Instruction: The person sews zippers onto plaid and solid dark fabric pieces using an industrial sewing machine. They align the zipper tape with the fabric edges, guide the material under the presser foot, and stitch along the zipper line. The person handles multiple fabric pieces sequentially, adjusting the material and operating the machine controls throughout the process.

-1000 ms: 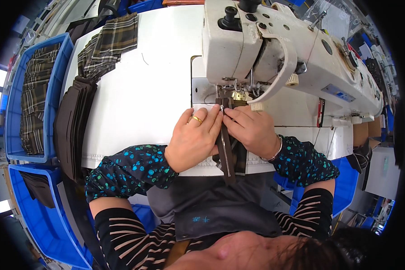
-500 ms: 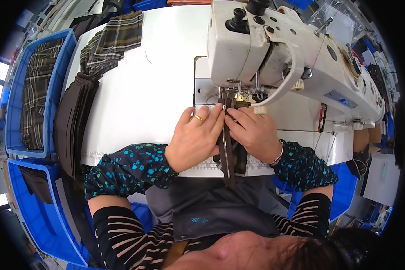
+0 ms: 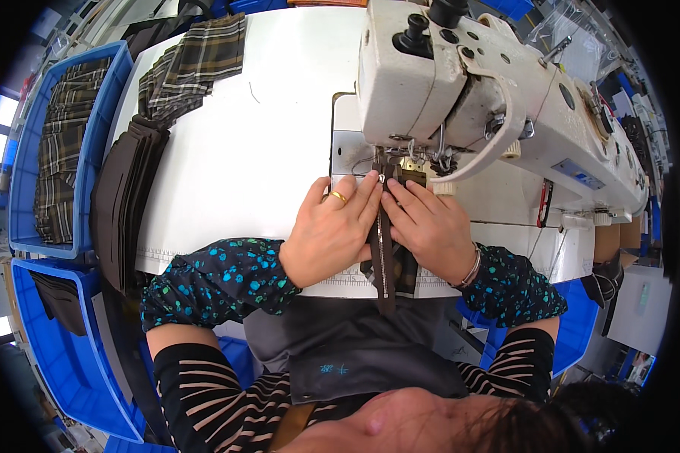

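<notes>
A brown zipper strip (image 3: 384, 275) with a metal slider lies over plaid fabric (image 3: 408, 275) beneath the needle area of a white sewing machine (image 3: 408, 90). My left hand (image 3: 336, 226) presses its fingertips, held close together, on the zipper's left side by the slider; a gold ring is on one finger. My right hand (image 3: 431, 226) holds the right side of the zipper and fabric with bent fingers just below the presser foot. Both hands are close under the needle, whose tip is hard to make out.
Brown pieces (image 3: 121, 196) are stacked at the left of the white table (image 3: 227, 151), below plaid pieces (image 3: 196, 57). Blue bins (image 3: 83, 219) flank it, one full of plaid cloth (image 3: 64, 151). A red-and-black tool (image 3: 544, 204) lies under the machine arm. A grey apron covers my lap.
The view has shifted slightly, so the machine and table sit a little further right. Both hands stay on the zipper at the needle, with only slight finger movement.
</notes>
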A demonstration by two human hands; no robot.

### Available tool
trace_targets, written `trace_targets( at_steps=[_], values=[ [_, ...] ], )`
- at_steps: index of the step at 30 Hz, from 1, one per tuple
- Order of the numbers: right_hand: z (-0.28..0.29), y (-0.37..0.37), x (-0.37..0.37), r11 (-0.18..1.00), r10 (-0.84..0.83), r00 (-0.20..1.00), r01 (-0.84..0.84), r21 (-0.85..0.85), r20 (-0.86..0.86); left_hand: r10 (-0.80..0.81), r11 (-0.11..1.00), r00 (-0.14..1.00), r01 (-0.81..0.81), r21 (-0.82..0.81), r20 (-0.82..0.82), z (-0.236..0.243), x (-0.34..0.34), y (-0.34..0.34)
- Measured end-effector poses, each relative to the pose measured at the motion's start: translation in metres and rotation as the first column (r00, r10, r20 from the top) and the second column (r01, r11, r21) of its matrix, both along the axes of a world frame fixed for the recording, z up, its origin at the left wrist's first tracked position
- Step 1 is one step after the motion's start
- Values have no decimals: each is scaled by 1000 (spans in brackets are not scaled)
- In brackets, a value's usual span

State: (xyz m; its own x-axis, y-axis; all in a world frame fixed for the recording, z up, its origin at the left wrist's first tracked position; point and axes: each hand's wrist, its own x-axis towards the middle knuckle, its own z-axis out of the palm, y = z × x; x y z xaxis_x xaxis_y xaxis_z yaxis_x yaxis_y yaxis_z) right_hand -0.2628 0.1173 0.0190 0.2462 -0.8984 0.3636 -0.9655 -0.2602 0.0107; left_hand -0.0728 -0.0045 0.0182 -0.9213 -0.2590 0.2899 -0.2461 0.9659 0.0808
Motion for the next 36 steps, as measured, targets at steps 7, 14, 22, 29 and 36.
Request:
trace_targets(
  at_steps=[7, 14, 22, 29, 36],
  values=[
    [0, 0, -1, 1000, -8, 1000, 8, 20, -9, -3, 999, 999, 5, 41, -39, -2, -3, -3],
    [1, -4, -9, 990, -65, 998, 62, 127, 19, 3, 999, 997, 0, 37, -79, -3, -10, -9],
    [2, -10, -9, 996, -50, 998, 47, 82, 39, 33, 999, 997, -32, 20, -64, -9, -10, -10],
    [3, -21, -19, 990, -29, 973, -3, 140, 228, 169, 983, 984, -172, 67, 55, -1, -12, -11],
    [-10, -11, -7, 950, 205, 912, -273, 152, 356, 184, 977, 968, -198, 73, 169, -10, 6, 0]
  ],
)
